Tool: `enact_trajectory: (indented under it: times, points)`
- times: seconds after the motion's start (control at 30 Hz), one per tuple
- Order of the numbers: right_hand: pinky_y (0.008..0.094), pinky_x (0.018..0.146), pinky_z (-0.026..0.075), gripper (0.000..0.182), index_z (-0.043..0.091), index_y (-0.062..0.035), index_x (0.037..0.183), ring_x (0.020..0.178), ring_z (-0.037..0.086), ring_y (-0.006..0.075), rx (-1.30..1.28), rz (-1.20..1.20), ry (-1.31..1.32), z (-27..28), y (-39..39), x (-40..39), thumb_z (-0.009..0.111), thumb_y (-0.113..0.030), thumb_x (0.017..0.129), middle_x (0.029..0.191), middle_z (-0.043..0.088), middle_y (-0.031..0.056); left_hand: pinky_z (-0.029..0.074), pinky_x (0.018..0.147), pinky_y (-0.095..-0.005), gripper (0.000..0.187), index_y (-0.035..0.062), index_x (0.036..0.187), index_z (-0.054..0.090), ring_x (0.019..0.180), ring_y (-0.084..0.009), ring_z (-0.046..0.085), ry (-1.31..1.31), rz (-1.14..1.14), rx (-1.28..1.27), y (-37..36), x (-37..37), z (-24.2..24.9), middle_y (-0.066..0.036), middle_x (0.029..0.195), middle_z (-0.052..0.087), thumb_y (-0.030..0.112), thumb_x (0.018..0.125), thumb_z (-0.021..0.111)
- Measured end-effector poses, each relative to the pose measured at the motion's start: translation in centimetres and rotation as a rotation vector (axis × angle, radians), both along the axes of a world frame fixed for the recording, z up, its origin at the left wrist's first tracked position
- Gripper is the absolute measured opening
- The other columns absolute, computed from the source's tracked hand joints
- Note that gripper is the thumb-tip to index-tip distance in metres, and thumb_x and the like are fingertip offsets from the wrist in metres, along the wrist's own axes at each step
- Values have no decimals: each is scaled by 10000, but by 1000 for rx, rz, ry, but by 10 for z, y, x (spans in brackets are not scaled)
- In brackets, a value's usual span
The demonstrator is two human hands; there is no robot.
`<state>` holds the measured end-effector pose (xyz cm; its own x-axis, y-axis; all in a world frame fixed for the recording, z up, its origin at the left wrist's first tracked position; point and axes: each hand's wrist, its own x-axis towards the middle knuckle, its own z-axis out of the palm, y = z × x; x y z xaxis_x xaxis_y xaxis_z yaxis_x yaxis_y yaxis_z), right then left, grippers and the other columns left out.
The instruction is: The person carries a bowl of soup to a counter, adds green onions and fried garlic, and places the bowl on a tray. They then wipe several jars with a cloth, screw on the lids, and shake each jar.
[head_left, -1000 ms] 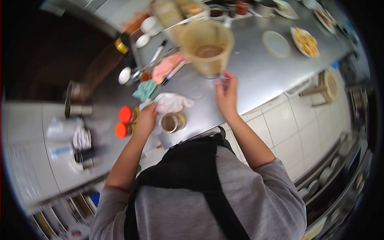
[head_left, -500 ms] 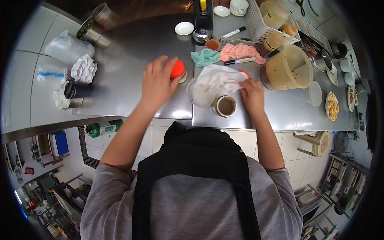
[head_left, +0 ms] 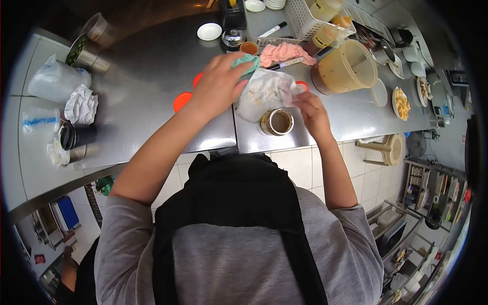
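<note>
My left hand (head_left: pixel 218 84) is above the counter, fingers stretched out and apart, its tips overlapping a green cloth (head_left: pixel 247 63). A red lid (head_left: pixel 183 102) and another red top (head_left: pixel 197 80), partly hidden, are beside that wrist. My right hand (head_left: pixel 313 113) pinches the right edge of a stained white cloth (head_left: pixel 265 93) spread on the steel. An uncapped glass jar (head_left: pixel 277 123) with brownish contents stands just in front of this cloth. Behind the right fingers, part of a red lid (head_left: pixel 303 85) peeks out.
A pink cloth (head_left: pixel 285 53) and a marker (head_left: pixel 287 63) lie farther back. To the right stand a large plastic tub (head_left: pixel 340 71), a round lid (head_left: pixel 379 92) and a plate of yellow food (head_left: pixel 401 103). Bags and a black cup (head_left: pixel 79 136) line the left; a person's arm (head_left: pixel 69 269) shows lower left.
My left hand has left the red-topped jar and moved right toward the cloths. My right hand stays at the white cloth's edge. The view has shifted, and another person's arm appears.
</note>
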<state>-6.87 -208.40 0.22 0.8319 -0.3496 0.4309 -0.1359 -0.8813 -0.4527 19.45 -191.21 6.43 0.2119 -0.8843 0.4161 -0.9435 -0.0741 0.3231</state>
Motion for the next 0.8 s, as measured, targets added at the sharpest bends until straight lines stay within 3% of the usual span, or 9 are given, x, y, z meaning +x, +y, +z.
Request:
enact_trajectory:
  times: [0.13, 0.23, 0.3, 0.4, 0.5, 0.53, 0.6, 0.63, 0.8]
  points:
    - [377, 928, 511, 305, 717, -53, 996, 1072, 610, 292, 11, 28, 154, -11, 5, -15, 642, 83, 733, 1085, 674, 85, 507, 887, -392, 220, 74, 1090, 689, 1033, -287, 615, 331, -406, 13, -98, -26, -25, -96, 1139, 637, 112, 881, 632]
    - [368, 916, 512, 284, 720, -45, 996, 1048, 607, 287, -18, -61, 139, -17, 6, -24, 657, 50, 737, 1066, 682, 78, 511, 852, -398, 189, 76, 1027, 713, 974, -307, 640, 232, -460, 36, -164, -60, -54, -121, 1016, 675, 133, 869, 628]
    - [366, 870, 516, 268, 724, -48, 988, 975, 608, 280, -24, -93, 91, -18, 9, -25, 688, 41, 738, 1036, 687, 76, 516, 813, -409, 176, 91, 969, 724, 916, -313, 657, 113, -443, 518, -190, -80, -64, -131, 925, 689, 158, 833, 635]
    - [358, 859, 531, 297, 723, -55, 994, 967, 605, 265, -18, -166, 89, -12, 18, -24, 645, 14, 717, 1005, 667, 77, 515, 780, -429, 147, 88, 898, 714, 866, -315, 667, 2, -376, 581, -205, -90, -81, -140, 858, 692, 159, 795, 636]
    - [352, 842, 533, 295, 721, -62, 1009, 962, 605, 259, -28, -224, 74, -16, 18, -29, 640, 5, 734, 1010, 659, 76, 507, 738, -452, 108, 83, 831, 692, 850, -318, 669, 133, -391, 301, -203, -77, -91, -140, 876, 693, 127, 798, 599]
    - [352, 842, 533, 295, 721, -62, 1009, 962, 605, 259, -18, -244, 73, -18, 17, -34, 640, 5, 734, 1010, 659, 76, 503, 732, -456, 126, 73, 896, 667, 849, -331, 667, 43, -330, 410, -210, -67, -89, -158, 877, 689, 134, 813, 596]
    - [361, 855, 518, 301, 712, -67, 1045, 972, 607, 258, -49, -219, 83, -23, 12, -41, 639, -19, 757, 1042, 655, 76, 518, 751, -448, 204, 32, 1012, 555, 855, -354, 668, 135, -299, -72, -185, -48, -58, -208, 928, 676, 168, 861, 576]
    - [396, 884, 488, 321, 683, -72, 1123, 995, 609, 277, -94, -237, 140, -27, 10, -46, 644, -72, 804, 1066, 653, 85, 532, 755, -404, 221, 26, 1036, 558, 870, -324, 685, 314, -178, 237, -176, -35, -43, -190, 1004, 679, 173, 879, 607]
    - [435, 977, 425, 519, 538, -32, 1308, 1137, 554, 363, 320, -187, -67, -15, 49, -46, 690, -236, 856, 1208, 609, 184, 554, 769, -325, 325, 40, 1188, 622, 865, -235, 710, 469, -103, 172, -79, -33, -9, -142, 1007, 684, 103, 872, 669]
